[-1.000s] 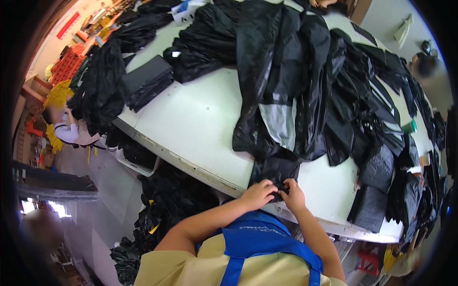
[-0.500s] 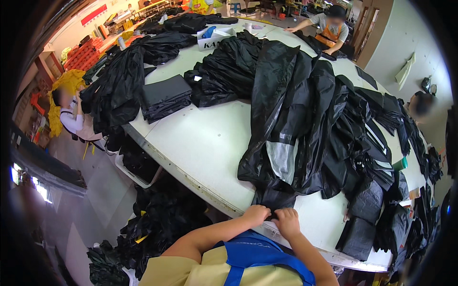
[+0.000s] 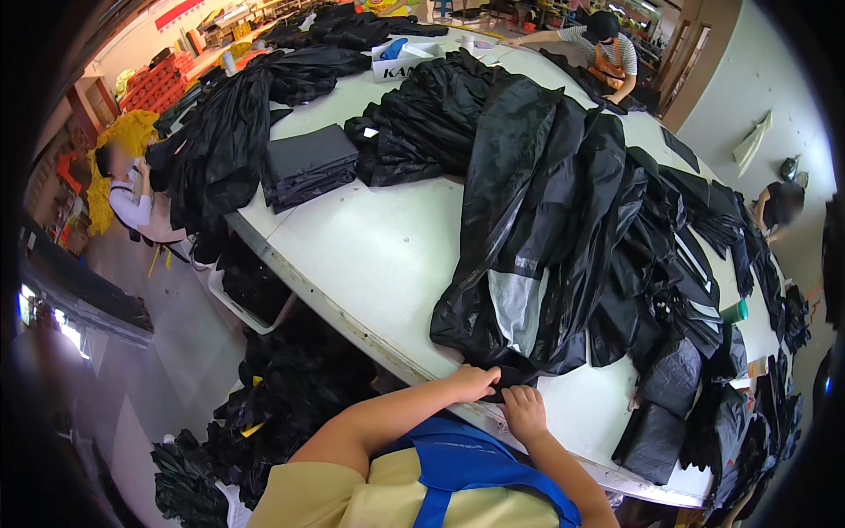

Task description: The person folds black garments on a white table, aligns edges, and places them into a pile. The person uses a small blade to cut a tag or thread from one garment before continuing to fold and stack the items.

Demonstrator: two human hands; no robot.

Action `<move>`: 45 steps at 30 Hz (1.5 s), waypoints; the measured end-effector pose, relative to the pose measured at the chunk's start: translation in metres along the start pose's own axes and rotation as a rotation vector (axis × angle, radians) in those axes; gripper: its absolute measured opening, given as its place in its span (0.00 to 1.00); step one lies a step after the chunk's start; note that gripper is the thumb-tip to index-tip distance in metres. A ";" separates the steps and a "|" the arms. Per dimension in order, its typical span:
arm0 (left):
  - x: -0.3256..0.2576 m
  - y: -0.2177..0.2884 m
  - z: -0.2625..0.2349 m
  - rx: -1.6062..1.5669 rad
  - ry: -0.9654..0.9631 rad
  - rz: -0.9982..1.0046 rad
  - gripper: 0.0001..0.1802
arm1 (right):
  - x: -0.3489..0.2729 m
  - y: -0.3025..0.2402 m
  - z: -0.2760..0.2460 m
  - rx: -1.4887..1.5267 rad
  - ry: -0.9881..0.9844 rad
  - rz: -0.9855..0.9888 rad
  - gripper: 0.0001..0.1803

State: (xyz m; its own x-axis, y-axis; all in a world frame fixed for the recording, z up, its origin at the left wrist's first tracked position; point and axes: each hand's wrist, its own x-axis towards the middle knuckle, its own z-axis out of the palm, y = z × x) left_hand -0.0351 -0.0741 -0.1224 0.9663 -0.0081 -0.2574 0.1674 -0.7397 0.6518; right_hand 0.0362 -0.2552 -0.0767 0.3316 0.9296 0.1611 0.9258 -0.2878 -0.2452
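Note:
Black shiny fabric trousers point(image 3: 563, 220) lie stretched over the white table point(image 3: 370, 255), their end reaching its near edge. At that edge my left hand point(image 3: 473, 384) is closed on the black fabric, fingers curled and thumb toward the middle. Close beside it on the right, my right hand point(image 3: 525, 410) grips the same end, its fingers bent down over the cloth. A silvery grey patch point(image 3: 518, 304) shows on the fabric just beyond my hands. What the fingertips press on is partly hidden.
A folded black stack point(image 3: 310, 167) and a white box point(image 3: 407, 63) sit farther back. Folded black bundles point(image 3: 656, 440) lie at the right near a green cylinder point(image 3: 734, 311). Black cloth point(image 3: 290, 387) is heaped below the table's left edge. Other people work around the table.
The fabric's near end has shifted slightly left and down, and its dark flap between my hands looks smaller. My left hand has moved a little up and left.

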 end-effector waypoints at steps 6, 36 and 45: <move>-0.004 -0.008 0.000 0.195 0.312 0.231 0.13 | 0.026 0.039 0.012 0.398 -0.304 0.396 0.20; 0.003 0.007 -0.052 0.353 0.410 0.186 0.10 | 0.049 0.050 -0.018 0.007 -0.297 0.302 0.24; -0.022 -0.020 -0.078 0.224 0.022 0.162 0.12 | 0.029 0.008 -0.014 -0.068 -0.157 0.071 0.27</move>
State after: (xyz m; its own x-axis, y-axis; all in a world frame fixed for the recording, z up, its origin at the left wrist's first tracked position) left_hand -0.0450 -0.0062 -0.0741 0.9814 -0.1253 -0.1455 -0.0345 -0.8606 0.5081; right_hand 0.0559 -0.2336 -0.0602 0.3690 0.9294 -0.0069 0.9130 -0.3639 -0.1843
